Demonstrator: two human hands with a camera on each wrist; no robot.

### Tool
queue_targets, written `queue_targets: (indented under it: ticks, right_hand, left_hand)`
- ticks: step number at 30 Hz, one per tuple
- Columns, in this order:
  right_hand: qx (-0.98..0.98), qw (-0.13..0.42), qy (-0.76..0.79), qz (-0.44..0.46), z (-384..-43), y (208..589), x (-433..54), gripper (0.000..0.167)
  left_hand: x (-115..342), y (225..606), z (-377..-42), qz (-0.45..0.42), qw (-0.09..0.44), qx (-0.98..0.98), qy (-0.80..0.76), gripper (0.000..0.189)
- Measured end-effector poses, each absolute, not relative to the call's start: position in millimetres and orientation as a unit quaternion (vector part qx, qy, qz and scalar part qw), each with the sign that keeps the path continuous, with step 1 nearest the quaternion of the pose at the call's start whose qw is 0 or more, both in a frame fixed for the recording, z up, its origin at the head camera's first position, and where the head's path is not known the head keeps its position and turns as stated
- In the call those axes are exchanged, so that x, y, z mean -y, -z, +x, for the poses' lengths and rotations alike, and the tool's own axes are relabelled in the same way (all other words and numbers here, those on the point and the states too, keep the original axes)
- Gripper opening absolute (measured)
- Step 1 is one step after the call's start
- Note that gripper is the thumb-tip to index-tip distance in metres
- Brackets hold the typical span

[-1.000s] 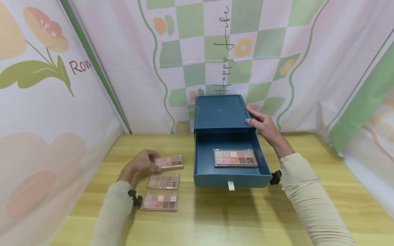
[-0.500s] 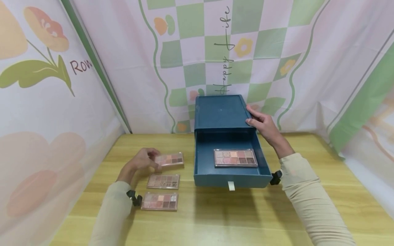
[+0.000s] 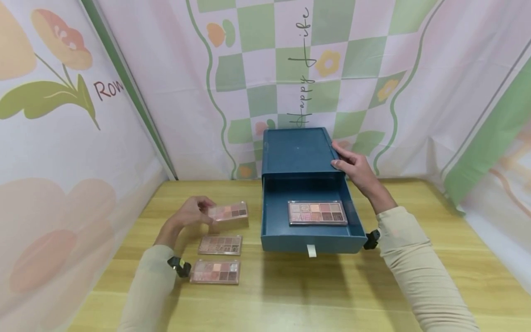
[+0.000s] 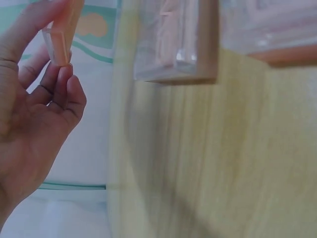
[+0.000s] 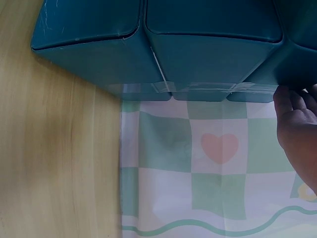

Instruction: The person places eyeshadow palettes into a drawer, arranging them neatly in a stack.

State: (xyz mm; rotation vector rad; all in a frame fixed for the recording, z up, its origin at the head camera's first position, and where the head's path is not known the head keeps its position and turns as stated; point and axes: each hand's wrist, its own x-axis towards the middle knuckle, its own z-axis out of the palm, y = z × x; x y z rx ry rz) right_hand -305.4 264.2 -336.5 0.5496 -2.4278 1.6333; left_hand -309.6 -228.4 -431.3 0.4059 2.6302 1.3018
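The left hand (image 3: 191, 213) covers part of its palette (image 3: 230, 211) from me, the blue casing (image 3: 296, 152) hides the back of the drawer (image 3: 286, 244), and the near edge of the worktop (image 3: 236, 306) lies out of view

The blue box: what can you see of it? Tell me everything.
The box is dark blue, smooth and plastic-looking, with several tiers and clear tape across them. It stands on the table, before a checkered cloth. Its top drawer is partly out, with a white tab in front and one palette lying inside. The right hand touches its right edge.
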Motion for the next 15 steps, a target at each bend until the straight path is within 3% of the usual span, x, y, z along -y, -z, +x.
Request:
queue_targets:
  ticks: [15]
  right_hand:
    - [0.811,0.081,-0.55,0.183,-306,337,-264,0.06]
  left_hand:
    - [225,392,-303,0.194,0.048,-0.873,-0.445,0.054]
